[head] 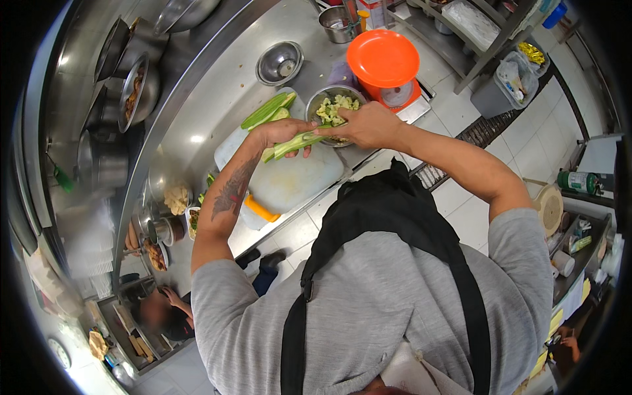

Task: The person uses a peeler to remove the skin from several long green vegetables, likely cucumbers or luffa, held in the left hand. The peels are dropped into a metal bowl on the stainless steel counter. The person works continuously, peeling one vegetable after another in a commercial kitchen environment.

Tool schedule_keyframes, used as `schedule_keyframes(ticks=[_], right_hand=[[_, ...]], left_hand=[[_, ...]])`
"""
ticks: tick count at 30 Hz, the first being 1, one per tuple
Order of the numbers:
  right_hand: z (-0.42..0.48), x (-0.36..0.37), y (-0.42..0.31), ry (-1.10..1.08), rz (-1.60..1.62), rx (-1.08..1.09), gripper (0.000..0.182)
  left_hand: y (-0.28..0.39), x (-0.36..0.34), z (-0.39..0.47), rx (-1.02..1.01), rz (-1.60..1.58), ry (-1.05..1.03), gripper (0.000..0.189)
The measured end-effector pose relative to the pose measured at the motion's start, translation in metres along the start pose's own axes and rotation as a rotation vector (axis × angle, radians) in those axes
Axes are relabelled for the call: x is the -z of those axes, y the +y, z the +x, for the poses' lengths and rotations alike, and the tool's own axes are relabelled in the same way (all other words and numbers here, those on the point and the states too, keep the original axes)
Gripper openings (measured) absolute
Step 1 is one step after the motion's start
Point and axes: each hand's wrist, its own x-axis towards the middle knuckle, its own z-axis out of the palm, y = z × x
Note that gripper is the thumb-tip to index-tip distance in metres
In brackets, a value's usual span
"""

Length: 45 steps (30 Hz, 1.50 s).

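My left hand (284, 136) grips a long halved cucumber-like vegetable (296, 143), pale inside and green-skinned, above the white cutting board (296, 177). The fingers of my right hand (373, 126) touch its far end, beside a steel bowl (312, 104) of pale green pulp pieces (335, 107). Whether that hand also grips the vegetable is unclear. More green-skinned halves (266, 111) rest at the board's far end. At the near left end lies an orange handle (261, 208), apparently a knife's, partly covered by my left forearm.
An orange kitchen scale (384, 59) stands right of the bowl. Behind is another steel bowl (279, 63). A raised steel shelf (190, 84) with pots runs along the left. Another person (173, 311) is at lower left; a lined bin (508, 84) stands at right.
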Motion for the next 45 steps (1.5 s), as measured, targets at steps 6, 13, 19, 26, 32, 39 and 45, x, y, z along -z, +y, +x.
schedule_keyframes(ticks=[6,13,19,26,32,39,45], right_hand=[[-0.028,-0.010,0.028,-0.007,-0.067,-0.145,0.066],[-0.015,-0.026,0.020,0.065,-0.023,-0.112,0.057],[-0.047,-0.010,0.028,0.130,0.147,-0.388,0.058],[-0.013,0.066,-0.040,0.072,0.656,-0.674,0.058],[-0.022,0.019,-0.015,0.043,0.470,-0.541,0.061],[-0.034,0.056,-0.050,0.503,0.377,-0.424,0.070],[-0.069,-0.062,-0.028,0.473,0.260,-0.496,0.071]], left_hand=[[-0.018,0.013,-0.011,-0.017,0.074,0.102,0.050],[-0.023,0.015,-0.014,-0.082,0.090,0.127,0.052],[-0.105,0.008,-0.094,-0.217,-0.287,0.623,0.052],[-0.367,-0.030,-0.103,0.374,0.202,1.840,0.052],[-0.342,-0.014,-0.114,0.112,0.189,2.288,0.059],[-0.116,-0.127,0.002,-0.707,0.162,1.473,0.025],[-0.080,-0.115,0.083,-0.776,0.564,1.231,0.029]])
